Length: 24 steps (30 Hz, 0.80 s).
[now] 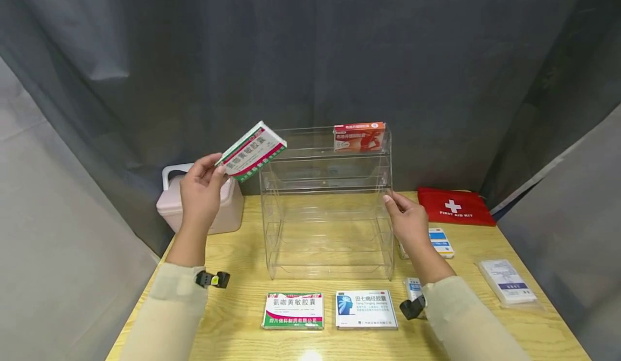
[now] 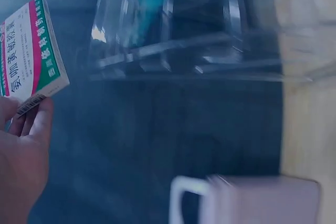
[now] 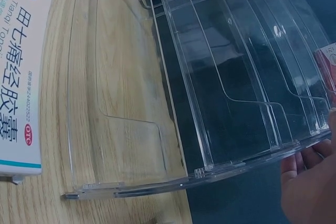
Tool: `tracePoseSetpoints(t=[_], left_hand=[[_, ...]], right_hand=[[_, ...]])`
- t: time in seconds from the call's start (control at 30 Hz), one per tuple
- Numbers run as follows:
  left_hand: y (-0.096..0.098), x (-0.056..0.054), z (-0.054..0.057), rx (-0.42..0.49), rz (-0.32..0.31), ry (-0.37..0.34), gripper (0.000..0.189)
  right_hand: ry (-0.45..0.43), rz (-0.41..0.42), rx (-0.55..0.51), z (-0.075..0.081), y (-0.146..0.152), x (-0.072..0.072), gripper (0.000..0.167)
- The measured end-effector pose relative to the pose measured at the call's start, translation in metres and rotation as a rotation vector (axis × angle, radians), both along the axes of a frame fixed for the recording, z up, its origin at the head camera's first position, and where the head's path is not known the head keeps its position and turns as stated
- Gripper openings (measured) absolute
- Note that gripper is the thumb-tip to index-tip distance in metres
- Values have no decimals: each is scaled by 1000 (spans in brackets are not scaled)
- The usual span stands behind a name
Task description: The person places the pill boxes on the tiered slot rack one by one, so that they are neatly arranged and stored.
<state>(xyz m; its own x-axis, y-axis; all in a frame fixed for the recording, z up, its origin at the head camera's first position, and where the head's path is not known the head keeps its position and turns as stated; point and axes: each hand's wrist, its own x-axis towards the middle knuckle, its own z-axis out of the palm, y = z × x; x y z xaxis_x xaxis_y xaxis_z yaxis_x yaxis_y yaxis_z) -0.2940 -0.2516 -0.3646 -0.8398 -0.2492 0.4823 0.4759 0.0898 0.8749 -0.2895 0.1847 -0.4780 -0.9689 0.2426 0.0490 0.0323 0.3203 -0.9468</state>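
Note:
My left hand (image 1: 201, 188) pinches a white, green and magenta medicine box (image 1: 252, 152) by one end. The box is tilted in the air, near the upper left corner of a clear tiered display rack (image 1: 330, 271). In the left wrist view, the box's printed face (image 2: 26, 45) and barcoded end show, fingers at that end. My right hand (image 1: 409, 218) grips the right side edge of the rack at about mid-height. In the right wrist view, its fingers (image 3: 299, 163) curl at the side panel. A red and white medicine box (image 1: 359, 138) sits on the top tier, at the right.
Before the rack lie a matching green and magenta box (image 1: 293, 311) and a white-blue medicine box (image 1: 366, 310). A pale pink case (image 1: 233, 210) stands back left. At right are a red first aid pouch (image 1: 456, 207), a blue-white box (image 1: 441, 242) and a clear-wrapped pack (image 1: 506, 283).

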Motion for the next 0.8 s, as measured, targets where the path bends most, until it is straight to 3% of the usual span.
tracePoseSetpoints(t=[0.2,0.37,0.57,0.8], left_hand=[[34,-37,39,-220,16,42,28],[56,-59,60,-345,43,83,26],[73,-77,67,-397,25,80,25],[75,-86,64,-498,55,49,25]], right_hand=[[9,-3,22,-2,0,1,54],[38,-16,54,-3,1,1,55],[50,-21,62,-3,3,-1,54],[44,-8,52,-4,2,-1,54]])
